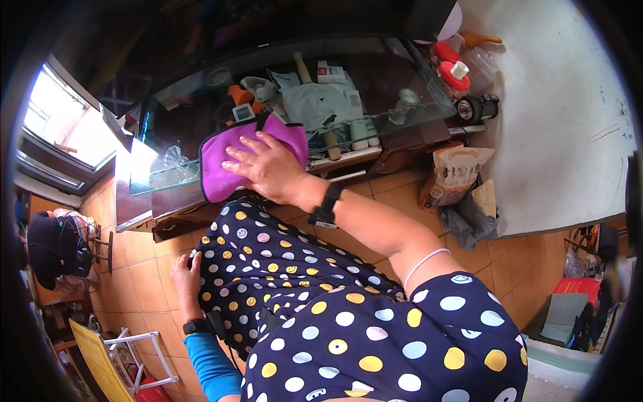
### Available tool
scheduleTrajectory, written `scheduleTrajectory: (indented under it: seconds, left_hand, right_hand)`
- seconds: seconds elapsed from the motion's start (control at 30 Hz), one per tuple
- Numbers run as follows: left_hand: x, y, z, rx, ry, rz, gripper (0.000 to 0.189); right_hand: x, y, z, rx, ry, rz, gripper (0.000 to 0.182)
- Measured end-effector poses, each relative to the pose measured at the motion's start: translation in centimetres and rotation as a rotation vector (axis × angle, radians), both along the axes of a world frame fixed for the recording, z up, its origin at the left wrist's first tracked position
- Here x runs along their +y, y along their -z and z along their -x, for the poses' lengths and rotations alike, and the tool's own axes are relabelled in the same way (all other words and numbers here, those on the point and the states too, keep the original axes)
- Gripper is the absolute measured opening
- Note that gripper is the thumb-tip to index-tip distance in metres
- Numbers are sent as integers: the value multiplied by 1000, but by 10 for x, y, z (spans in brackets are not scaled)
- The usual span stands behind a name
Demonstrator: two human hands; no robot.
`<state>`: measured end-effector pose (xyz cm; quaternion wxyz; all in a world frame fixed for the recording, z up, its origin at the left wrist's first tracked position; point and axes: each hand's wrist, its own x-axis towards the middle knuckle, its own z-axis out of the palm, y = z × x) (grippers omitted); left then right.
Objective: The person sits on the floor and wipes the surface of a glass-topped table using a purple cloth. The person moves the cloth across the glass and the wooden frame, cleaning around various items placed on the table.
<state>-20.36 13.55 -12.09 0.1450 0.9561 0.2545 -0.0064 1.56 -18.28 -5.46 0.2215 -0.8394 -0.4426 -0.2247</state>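
Observation:
My right hand (271, 168) lies flat, fingers spread, on a purple cloth (221, 156) with black edging. The cloth lies over the front part of a glass tabletop (371, 123) and hides what is under it. Below the glass, an open drawer space holds a plastic bag (316, 105), a small white box (330, 72), white bottles (358, 133) and an orange item (241, 95). My left hand (186, 276) hangs low beside the polka-dot dress (281, 261); its fingers are partly hidden against the fabric.
A black screen (251, 25) stands at the back. Red-lidded jars (453, 78) and a flashlight (472, 108) sit right of the glass. A printed paper bag (457, 171) and a grey bag (467, 221) stand by the white wall. A yellow folding item (100, 362) and stool (100, 246) are left.

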Motion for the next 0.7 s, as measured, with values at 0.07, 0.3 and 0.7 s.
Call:
scheduleTrajectory:
  seconds: [0.07,0.3,0.7]
  left_hand:
    - [4,5,3,-25,-9,28,54]
    - [13,13,3,-23,1,38,52]
    - [7,-3,2,3,-54,40,53]
  right_hand:
    - [-32,-4,-2,-2,19,46,58]
    - [-190,-17,-17,16,253,103,58]
    - [-426,93,-63,47,1065,-513,39]
